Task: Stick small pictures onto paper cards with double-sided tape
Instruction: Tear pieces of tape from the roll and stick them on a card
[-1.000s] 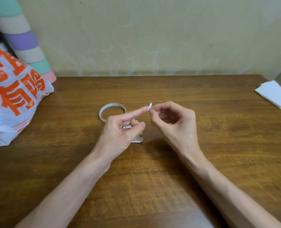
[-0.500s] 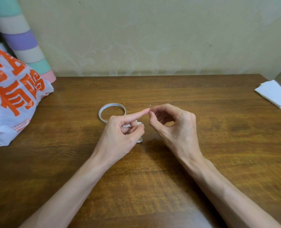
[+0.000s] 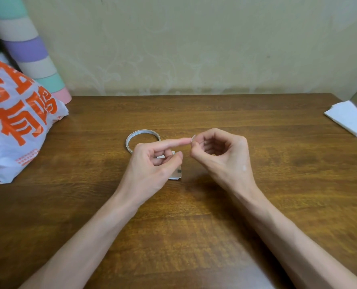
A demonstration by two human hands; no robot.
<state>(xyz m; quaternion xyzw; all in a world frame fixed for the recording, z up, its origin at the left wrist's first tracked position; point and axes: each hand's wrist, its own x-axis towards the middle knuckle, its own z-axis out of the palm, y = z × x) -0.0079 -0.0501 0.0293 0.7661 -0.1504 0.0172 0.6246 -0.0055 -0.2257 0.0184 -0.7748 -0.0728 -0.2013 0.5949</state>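
Fingers [image 3: 203,134] of the right hand [image 3: 223,161] pinch a small white scrap of double-sided tape [image 3: 193,138]. The left hand [image 3: 150,170] touches it with a straight forefinger, its other fingers curled; around what, I cannot tell. Beneath, small paper cards [image 3: 176,175] and a thin white tape ring [image 3: 143,131] lie on the brown wooden bench [image 3: 194,226]. Far left, a white plastic bag [image 3: 2,159] with orange print, 有 legible.

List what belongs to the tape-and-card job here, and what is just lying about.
Job: thin white ring of double-sided tape; small white bit of tape, pinched by the right hand at the forefinger tip of the left hand; small stack of paper cards beneath that hand.
Lying about: white plastic bag with orange print; pastel striped roll; folded white paper at the far right.
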